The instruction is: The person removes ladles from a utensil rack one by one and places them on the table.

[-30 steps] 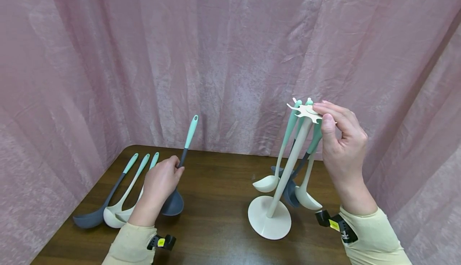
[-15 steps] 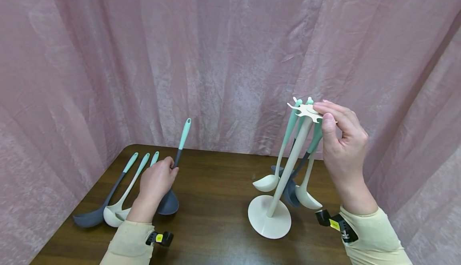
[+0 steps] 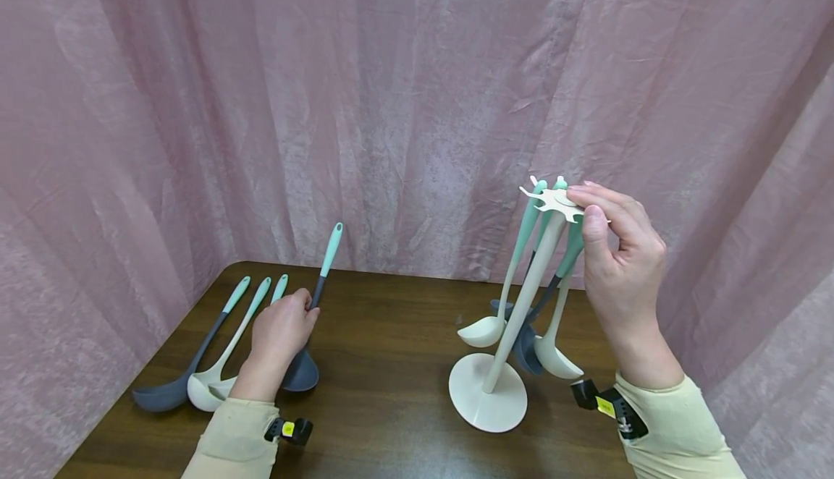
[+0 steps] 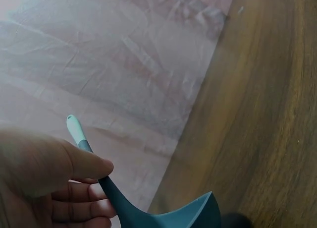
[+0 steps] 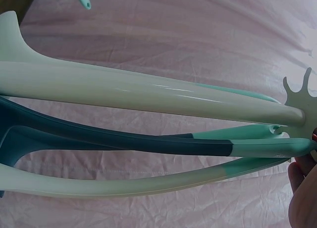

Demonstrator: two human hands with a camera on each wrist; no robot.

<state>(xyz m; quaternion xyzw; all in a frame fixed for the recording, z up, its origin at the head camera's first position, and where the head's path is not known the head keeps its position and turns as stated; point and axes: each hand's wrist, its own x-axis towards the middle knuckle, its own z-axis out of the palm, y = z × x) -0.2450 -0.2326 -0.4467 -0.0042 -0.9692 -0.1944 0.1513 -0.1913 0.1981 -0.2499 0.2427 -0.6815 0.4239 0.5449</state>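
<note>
My left hand (image 3: 283, 331) grips a dark grey ladle (image 3: 301, 372) by its shaft, the mint handle end pointing up and away. In the left wrist view the thumb and curled fingers pinch the ladle (image 4: 114, 193) just above its bowl. My right hand (image 3: 622, 258) holds the top of a white utensil stand (image 3: 531, 283), fingers over its hooked crown and thumb at the near side. Several ladles hang there, among them a white ladle (image 3: 482, 331) and another white ladle (image 3: 557, 358). The right wrist view shows the stand's pole (image 5: 148, 91) and only part of the hand.
On the left of the wooden table (image 3: 384, 407) lie a dark grey ladle (image 3: 163, 396) and a white ladle (image 3: 207, 391). A further ladle (image 3: 279, 289) is partly hidden by my left hand. A pink curtain (image 3: 404, 103) hangs behind the table and at both sides.
My left hand has moved left with the grey ladle, whose handle end has dropped somewhat. My right hand and the stand stay where they were.
</note>
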